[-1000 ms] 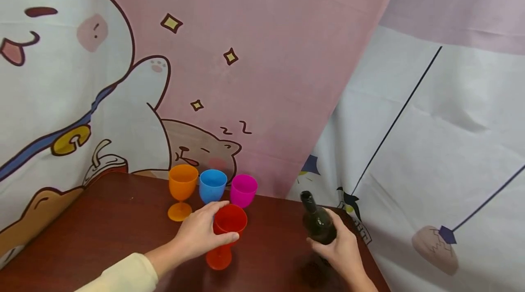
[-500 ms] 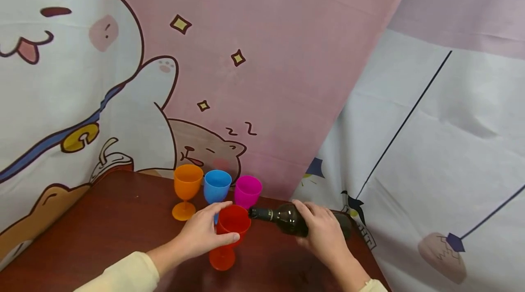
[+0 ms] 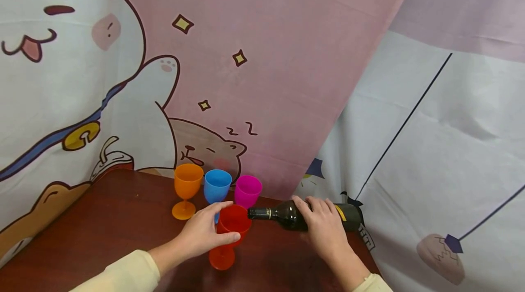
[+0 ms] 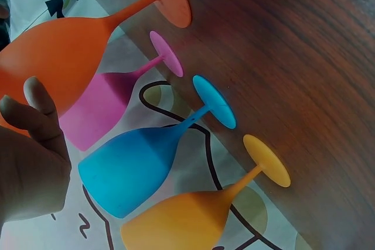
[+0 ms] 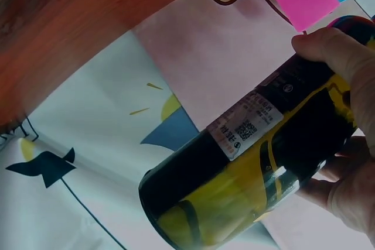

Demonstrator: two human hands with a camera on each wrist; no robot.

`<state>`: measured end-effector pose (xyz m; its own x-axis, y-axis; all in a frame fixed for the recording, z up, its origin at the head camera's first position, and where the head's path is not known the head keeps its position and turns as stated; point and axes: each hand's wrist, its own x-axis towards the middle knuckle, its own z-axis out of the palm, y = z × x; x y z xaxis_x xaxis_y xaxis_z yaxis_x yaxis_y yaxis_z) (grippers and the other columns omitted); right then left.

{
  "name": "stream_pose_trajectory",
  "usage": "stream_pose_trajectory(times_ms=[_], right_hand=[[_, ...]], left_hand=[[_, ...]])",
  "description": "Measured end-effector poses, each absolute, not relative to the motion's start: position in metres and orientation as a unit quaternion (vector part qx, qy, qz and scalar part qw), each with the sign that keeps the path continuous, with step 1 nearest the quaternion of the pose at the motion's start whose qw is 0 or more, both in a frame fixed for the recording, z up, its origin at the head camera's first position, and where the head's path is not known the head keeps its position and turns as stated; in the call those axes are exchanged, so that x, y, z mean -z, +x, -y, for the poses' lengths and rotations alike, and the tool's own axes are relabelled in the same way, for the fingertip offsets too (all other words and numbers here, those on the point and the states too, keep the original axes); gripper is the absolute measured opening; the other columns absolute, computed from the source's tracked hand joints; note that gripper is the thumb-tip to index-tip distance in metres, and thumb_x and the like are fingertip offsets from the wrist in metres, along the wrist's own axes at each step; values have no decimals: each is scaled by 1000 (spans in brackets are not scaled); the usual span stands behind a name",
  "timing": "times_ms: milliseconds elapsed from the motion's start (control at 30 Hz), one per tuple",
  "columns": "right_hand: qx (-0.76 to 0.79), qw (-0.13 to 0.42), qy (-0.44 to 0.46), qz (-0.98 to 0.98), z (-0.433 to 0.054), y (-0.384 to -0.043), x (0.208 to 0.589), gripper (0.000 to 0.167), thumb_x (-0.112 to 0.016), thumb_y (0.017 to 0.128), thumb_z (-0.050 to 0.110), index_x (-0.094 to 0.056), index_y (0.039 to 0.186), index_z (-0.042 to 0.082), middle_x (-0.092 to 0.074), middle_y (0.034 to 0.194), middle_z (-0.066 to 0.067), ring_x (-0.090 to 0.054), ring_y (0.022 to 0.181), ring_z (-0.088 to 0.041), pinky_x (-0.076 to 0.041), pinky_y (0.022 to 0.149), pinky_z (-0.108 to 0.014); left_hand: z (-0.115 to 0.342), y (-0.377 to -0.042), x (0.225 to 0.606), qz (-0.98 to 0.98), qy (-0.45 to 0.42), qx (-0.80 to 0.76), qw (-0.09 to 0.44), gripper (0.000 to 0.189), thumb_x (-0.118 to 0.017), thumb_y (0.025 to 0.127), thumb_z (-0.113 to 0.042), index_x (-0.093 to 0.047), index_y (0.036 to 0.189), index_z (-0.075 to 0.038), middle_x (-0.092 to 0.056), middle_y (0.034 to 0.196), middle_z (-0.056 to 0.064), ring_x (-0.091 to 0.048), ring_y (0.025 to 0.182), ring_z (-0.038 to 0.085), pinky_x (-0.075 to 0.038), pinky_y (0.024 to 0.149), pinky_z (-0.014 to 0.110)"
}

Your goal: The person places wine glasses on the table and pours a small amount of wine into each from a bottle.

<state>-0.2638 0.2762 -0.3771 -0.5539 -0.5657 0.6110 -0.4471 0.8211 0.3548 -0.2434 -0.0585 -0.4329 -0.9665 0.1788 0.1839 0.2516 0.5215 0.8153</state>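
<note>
My left hand [image 3: 203,233] holds a red plastic goblet [image 3: 222,259] by its bowl, thumb and fingers on either side. The goblet stands upright on the table; in the left wrist view the fingertips [image 4: 40,95] lie against its bowl. My right hand [image 3: 326,233] grips a dark wine bottle [image 3: 289,216] around its body. The bottle lies nearly level in the air, its mouth right at the goblet's right rim. Its label and base [image 5: 234,174] fill the right wrist view. No liquid shows at the mouth.
Behind the red goblet, an orange goblet [image 3: 187,183], a blue goblet [image 3: 217,185] and a magenta goblet [image 3: 248,191] stand in a row. They line the back edge of the dark wooden table [image 3: 123,228]. A cartoon-printed cloth [image 3: 283,82] hangs close behind and to the right.
The bottle has gone from near upright at the right to almost horizontal, its mouth swung left to the red goblet's rim. Since half a second ago its base has risen slightly. The left hand keeps its hold.
</note>
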Motion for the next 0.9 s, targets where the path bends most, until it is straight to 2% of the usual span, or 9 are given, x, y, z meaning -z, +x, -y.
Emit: stream_pose_trajectory(times_ms=[367,600,900], right_hand=[[98,377,296,872,-270,-263,372,100,-108,48,26,-67,139,22,-72,117,-14,-73,106,-37,-59,97,-64],[112,380,295,869,-268,-263,372,100,-108,48,29,-67,139,23,-72,118,-13,-73,107,-37,-58,98,-62],[118,389,296,865,-266,-264,371,99,-108,48,29,-67,138,23,-72,117,-13,-73,108,-37,-58,99,-63]], left_hand=[[58,-243,433,872,-117,473,40,87,-93,77,-51,-58,151,-22,-64,149,8,-63,92,13,-63,75,32],[57,-243,433,872,-118,474,39,87,-93,78,-52,-57,152,-23,-62,151,9,-58,80,13,-58,67,27],[58,-243,435,869,-118,479,38,87,-92,79,-52,-56,153,-24,-63,150,9,-56,74,14,-55,62,26]])
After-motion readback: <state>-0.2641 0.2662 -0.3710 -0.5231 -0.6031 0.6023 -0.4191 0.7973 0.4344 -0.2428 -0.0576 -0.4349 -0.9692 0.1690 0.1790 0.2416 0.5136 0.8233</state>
